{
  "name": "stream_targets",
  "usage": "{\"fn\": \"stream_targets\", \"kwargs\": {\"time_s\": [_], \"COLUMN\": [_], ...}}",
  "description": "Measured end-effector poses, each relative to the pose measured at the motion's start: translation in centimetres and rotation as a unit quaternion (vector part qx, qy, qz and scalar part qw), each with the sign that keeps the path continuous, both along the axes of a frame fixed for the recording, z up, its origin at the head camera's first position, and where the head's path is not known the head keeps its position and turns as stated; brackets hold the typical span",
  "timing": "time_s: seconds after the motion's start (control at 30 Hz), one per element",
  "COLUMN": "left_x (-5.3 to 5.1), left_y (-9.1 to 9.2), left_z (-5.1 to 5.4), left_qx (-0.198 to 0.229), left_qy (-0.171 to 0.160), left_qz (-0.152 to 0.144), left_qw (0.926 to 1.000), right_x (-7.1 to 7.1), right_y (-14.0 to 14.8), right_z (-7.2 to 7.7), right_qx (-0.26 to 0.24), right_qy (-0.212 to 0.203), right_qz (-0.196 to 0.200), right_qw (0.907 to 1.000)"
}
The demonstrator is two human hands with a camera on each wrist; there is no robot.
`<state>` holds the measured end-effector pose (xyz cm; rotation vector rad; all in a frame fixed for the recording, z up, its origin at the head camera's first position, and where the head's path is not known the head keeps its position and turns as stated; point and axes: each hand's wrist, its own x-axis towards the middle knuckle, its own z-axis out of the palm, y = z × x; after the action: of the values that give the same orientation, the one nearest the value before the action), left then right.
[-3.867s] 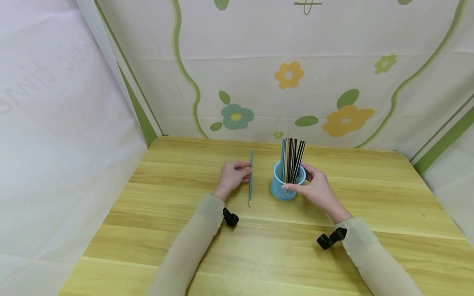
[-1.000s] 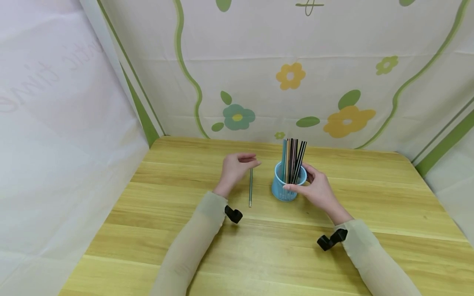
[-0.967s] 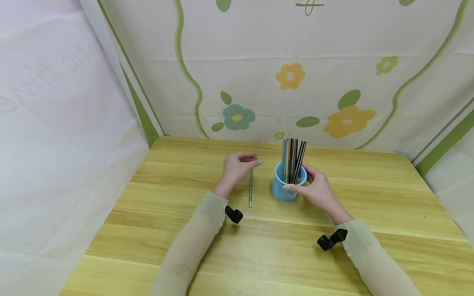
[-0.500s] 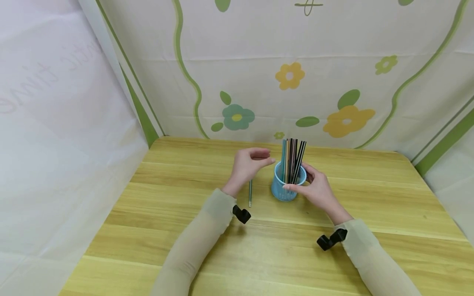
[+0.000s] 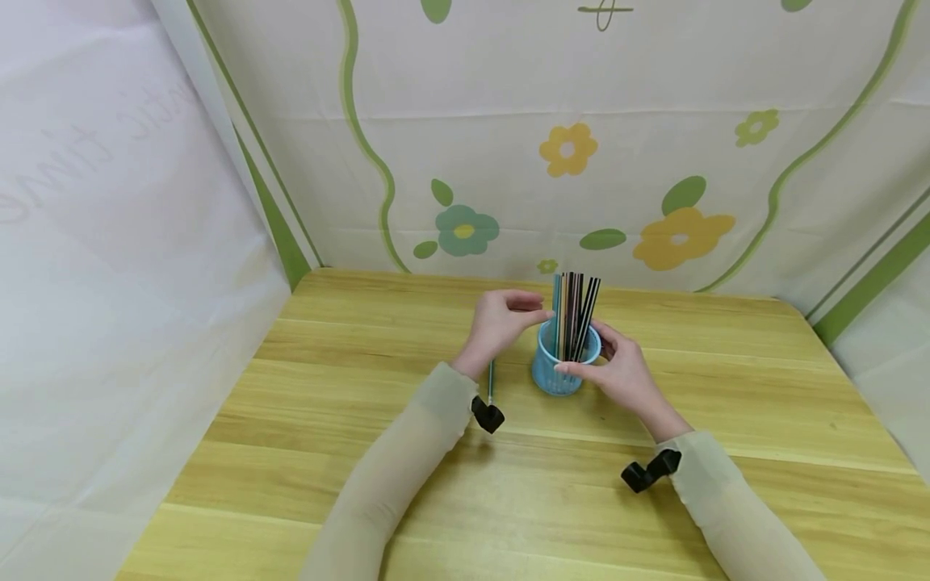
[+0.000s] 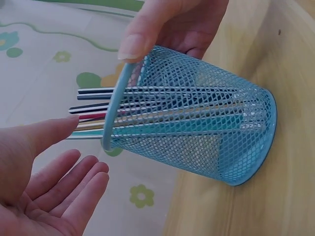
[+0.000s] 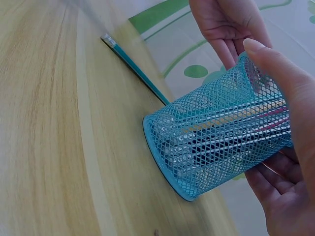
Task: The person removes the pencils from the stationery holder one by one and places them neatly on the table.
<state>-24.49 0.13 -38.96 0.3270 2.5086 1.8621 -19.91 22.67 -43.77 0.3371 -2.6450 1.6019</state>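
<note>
Left hand [image 5: 501,323]: fingers loose, shifted from the loose pencil [image 5: 491,382] to the bundled pencils [image 5: 574,311]; work now centres there
Right hand [image 5: 617,367]: grips the mesh cup [image 5: 550,376], right of frame centre
Loose pencil: 1, just below frame centre, unheld

Faint script [image 5: 90,148] on the white side cloth [image 5: 109,274] reads "ntic" and "time"; lettering [image 5: 605,10] on the flowered backdrop [image 5: 508,161] is cut off.

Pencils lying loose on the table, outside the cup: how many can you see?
1: the green pencil, left of the blue mesh cup, partly covered by the left hand in the head view. Others may be hidden.
</note>
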Motion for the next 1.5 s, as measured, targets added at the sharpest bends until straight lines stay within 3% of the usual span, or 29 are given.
{"fn": "stream_targets", "kwargs": {"time_s": [0.2,0.57,0.97,1.5], "left_x": [0.0,0.1,-0.3,-0.4], "left_y": [0.4,1.1,1.4,1.6], "left_z": [-1.0,-2.6,-3.0,-3.0], "left_qx": [-0.009,-0.011,-0.023,-0.007], "left_qy": [-0.009,-0.01,-0.003,-0.005], "left_qz": [-0.011,-0.003,-0.003,-0.002], "left_qw": [0.9999,0.9999,0.9997,1.0], "right_x": [-0.1,-0.1,-0.2,-0.2], "right_y": [0.0,0.0,0.0,0.0], "right_z": [-0.2,-0.3,-0.3,-0.4], "right_qx": [0.001,-0.001,0.0,0.0], "right_qy": [0.0,0.002,-0.004,-0.001], "right_qz": [0.002,-0.001,-0.002,-0.006], "right_qw": [1.0,1.0,1.0,1.0]}}
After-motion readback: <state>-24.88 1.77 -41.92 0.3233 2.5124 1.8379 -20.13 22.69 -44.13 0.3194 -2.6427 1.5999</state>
